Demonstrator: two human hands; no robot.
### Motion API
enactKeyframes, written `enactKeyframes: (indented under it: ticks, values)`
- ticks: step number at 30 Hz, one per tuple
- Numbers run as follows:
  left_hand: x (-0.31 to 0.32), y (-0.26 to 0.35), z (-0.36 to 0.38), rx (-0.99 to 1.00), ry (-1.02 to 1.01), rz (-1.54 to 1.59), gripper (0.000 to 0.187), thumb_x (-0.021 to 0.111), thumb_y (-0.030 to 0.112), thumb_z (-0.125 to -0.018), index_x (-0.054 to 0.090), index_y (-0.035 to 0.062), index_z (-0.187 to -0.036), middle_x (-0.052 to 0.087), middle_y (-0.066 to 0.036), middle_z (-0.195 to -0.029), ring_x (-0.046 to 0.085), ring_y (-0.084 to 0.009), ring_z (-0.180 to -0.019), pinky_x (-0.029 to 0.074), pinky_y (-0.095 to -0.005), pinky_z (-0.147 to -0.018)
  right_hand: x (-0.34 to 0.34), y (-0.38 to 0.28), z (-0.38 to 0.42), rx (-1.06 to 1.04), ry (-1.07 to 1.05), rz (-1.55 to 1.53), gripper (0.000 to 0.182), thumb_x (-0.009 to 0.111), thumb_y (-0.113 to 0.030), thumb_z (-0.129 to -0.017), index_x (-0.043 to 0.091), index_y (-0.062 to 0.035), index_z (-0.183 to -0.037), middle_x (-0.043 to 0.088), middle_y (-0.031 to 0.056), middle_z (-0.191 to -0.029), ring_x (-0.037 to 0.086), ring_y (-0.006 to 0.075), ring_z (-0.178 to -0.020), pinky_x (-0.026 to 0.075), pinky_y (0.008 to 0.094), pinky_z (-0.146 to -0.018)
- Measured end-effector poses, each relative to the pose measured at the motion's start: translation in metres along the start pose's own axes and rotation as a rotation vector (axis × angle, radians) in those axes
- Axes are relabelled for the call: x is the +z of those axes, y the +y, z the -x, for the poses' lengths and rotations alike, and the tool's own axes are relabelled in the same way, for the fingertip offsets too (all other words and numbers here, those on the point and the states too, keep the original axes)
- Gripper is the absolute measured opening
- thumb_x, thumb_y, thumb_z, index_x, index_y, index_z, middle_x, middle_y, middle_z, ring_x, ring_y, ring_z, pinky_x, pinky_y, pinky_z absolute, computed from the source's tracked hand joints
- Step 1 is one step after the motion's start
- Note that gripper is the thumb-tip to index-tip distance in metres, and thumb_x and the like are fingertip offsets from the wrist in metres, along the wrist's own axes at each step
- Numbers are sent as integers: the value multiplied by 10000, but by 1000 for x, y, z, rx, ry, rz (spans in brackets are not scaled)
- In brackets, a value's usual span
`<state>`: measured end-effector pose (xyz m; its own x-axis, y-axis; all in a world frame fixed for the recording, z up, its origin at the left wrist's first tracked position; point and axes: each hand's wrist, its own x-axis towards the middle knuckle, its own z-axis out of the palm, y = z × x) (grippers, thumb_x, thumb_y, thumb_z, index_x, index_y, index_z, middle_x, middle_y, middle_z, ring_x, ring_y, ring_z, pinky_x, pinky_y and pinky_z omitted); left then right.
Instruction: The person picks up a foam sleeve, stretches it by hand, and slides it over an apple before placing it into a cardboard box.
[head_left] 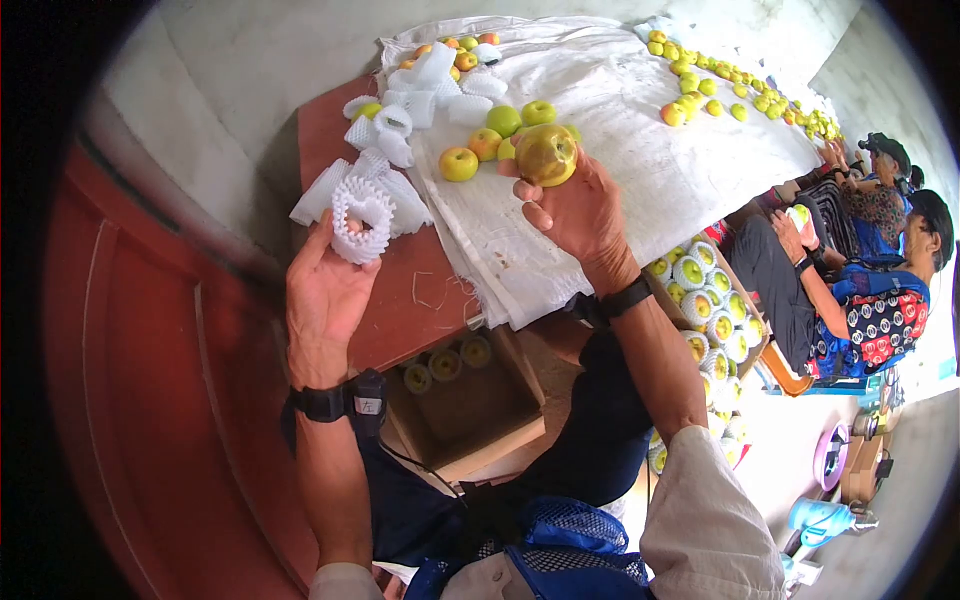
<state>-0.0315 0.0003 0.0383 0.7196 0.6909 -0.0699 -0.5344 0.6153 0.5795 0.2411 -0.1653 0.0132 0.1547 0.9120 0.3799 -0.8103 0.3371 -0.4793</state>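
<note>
A white foam net sleeve (362, 218) is gripped in the fingers of the left hand (325, 295) over the red table (400, 300), just beside a heap of spare sleeves (400, 120); a yellow-green apple (546, 155) is clasped in the right hand (578, 215) above the white cloth (620, 110). Should the sleeve be stretched unevenly, the apple could be bruised or slip onto the loose apples (490, 140) beyond; further off, a co-worker (860, 290) is seated by a box of wrapped fruit (705, 300).
</note>
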Motion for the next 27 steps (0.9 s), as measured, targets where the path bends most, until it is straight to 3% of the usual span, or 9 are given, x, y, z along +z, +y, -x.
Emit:
enactKeyframes:
  ticks: [9,22,25,27]
  values:
    - [-1,2,1,-8,-84,-14,256,597,208,-1032,627,92,-1258,678,4,-1090,576,-140,-985,406,-325,-803,5,8,-1,39,18,-45,610,359,-421,-1080,394,42,-1476,603,289,-1214,692,256,-831,514,294,-537]
    - [7,5,5,5,12,24,291,592,200,-1032,612,90,-1301,679,-13,-1127,581,-148,-1025,409,-327,-827,3,16,-1,87,148,-84,604,286,-419,-1085,412,42,-1455,649,246,-1046,649,222,-642,485,282,-506]
    - [-1,6,2,-19,-10,48,305,595,196,-1030,608,82,-1312,680,-23,-1138,585,-156,-1056,421,-335,-867,-2,18,-1,97,104,-83,614,278,-423,-1083,408,47,-1457,651,248,-1012,632,225,-591,493,289,-508]
    - [-11,7,-2,-35,-62,66,319,604,189,-1024,603,67,-1319,681,-34,-1160,591,-174,-1103,431,-349,-936,-7,20,-3,136,-54,-133,645,299,-460,-1072,409,49,-1454,634,270,-1093,654,233,-674,499,292,-509]
